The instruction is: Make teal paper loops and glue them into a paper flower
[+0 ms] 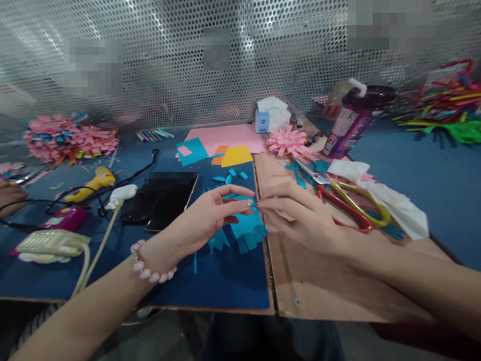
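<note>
My left hand [221, 210], with a pink bead bracelet [152, 273] on its wrist, is closed, thumb and forefinger drawn together. My right hand [304, 215] meets it from the other side, its fingertips also pinched. Whatever is between the fingertips is too small or too hidden to make out. Just below them lies cut blue paper [248, 233] with slits along its edge, partly covered by my left fingers. A notched blue strip [218, 241] is beside it. Small blue scraps [232, 173] are scattered beyond. Scissors with red handles [347, 213] and yellow handles [366, 205] rest right of my right hand.
Two phones [173, 200], cables and a yellow glue gun [92, 185] lie to the left. At the back are coloured sheets [236, 157], a pink paper flower [287, 143], a tissue pack [272, 118] and a purple cup [353, 120]. Another person's hand [11, 198] is at far left.
</note>
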Action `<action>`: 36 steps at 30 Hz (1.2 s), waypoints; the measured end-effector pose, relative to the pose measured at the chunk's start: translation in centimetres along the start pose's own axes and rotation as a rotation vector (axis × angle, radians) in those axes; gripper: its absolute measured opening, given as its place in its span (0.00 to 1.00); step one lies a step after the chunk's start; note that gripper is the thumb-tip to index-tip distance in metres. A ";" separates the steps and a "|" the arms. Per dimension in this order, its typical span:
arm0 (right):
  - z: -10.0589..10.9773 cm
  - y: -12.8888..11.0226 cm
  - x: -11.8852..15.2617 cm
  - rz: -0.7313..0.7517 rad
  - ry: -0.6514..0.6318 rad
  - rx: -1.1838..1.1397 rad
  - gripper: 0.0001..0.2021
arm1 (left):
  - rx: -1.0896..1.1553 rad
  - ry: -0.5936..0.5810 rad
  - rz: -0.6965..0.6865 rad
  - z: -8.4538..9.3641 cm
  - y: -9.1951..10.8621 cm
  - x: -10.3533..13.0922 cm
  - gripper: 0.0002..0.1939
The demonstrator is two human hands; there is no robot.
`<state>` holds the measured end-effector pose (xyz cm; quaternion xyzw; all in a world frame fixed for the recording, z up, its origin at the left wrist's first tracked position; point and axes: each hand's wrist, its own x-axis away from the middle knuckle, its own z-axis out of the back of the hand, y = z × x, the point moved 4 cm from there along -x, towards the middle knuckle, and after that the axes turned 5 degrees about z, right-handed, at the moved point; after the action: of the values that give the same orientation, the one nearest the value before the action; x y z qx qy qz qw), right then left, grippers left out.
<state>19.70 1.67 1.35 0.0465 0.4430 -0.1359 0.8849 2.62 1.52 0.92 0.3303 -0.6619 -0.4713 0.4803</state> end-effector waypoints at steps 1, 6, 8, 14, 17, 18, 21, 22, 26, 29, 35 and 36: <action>0.0 0.1 0.0 -0.058 0.014 -0.034 0.10 | -0.049 0.028 -0.036 0.1 0.1 0.0 0.12; 0.2 0.2 -0.5 -0.322 0.054 -0.171 0.06 | -0.354 0.219 -0.307 0.3 1.4 0.8 0.12; 0.3 0.1 -0.6 -0.399 0.061 -0.208 0.05 | -0.448 0.257 -0.359 0.1 1.7 1.1 0.12; 0.2 -0.1 -0.5 -0.507 0.059 -0.280 0.04 | -0.524 0.260 -0.390 -0.1 1.8 1.3 0.10; 0.0 -0.2 -0.4 -0.505 0.047 -0.278 0.04 | -0.517 0.246 -0.396 -0.3 1.8 1.3 0.10; 0.0 -0.3 -0.4 -0.498 0.046 -0.274 0.04 | -0.518 0.236 -0.398 -0.3 1.8 1.4 0.09; 0.2 -0.5 -0.4 -0.476 0.050 -0.263 0.05 | -0.510 0.213 -0.405 -0.5 1.8 1.4 0.09; 0.2 -0.5 -0.5 -0.472 0.052 -0.265 0.04 | -0.504 0.211 -0.405 -0.5 1.8 1.5 0.09; 0.3 -0.6 -0.5 -0.476 0.059 -0.284 0.04 | -0.495 0.199 -0.396 -0.4 1.8 1.4 0.08; 0.3 -0.6 -0.5 -0.475 0.059 -0.279 0.04 | -0.501 0.197 -0.401 -0.4 1.8 1.4 0.08; 0.3 -0.7 -0.5 -0.471 0.078 -0.281 0.03 | -0.523 0.198 -0.394 -0.3 1.7 1.4 0.08; 0.3 -0.7 -0.5 -0.469 0.079 -0.281 0.03 | -0.523 0.196 -0.395 -0.4 1.7 1.4 0.07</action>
<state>19.48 1.02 1.93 -0.1753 0.4904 -0.2725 0.8090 2.53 0.73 3.03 0.3612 -0.3927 -0.6751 0.5095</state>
